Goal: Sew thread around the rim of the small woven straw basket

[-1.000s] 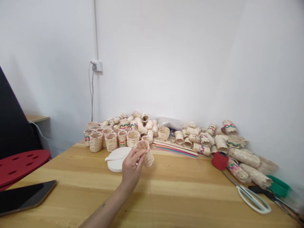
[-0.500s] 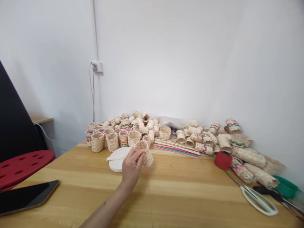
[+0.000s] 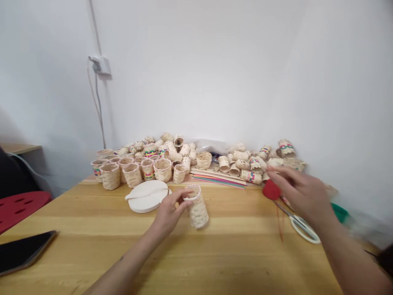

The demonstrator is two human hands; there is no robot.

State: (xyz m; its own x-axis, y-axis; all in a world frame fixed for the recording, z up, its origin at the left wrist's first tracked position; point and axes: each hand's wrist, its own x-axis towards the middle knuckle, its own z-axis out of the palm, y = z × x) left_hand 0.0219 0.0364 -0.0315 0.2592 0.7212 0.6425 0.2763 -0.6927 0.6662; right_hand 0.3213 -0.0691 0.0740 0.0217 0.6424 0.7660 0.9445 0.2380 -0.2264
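Along the back of a pale wooden table (image 3: 245,262), a heap of woven baskets (image 3: 172,157), most lying on their sides, some banded in pink, green and blue, with a row of upright baskets (image 3: 110,176) at the left end. Just in front, a round white disc (image 3: 147,203) with a flat white strip across it. Beside the heap, thin coloured sticks (image 3: 219,181). Further right, white-handled scissors (image 3: 303,231), and at the left edge, a dark tablet (image 3: 24,250) — beyond it, a red perforated stool (image 3: 18,207). High on the wall, a socket (image 3: 101,65) with a grey cable (image 3: 100,110) hanging down.

A small craft workroom, with woven baskets (image 3: 162,170) and coloured strips (image 3: 219,181) piled on a wooden table (image 3: 92,254).
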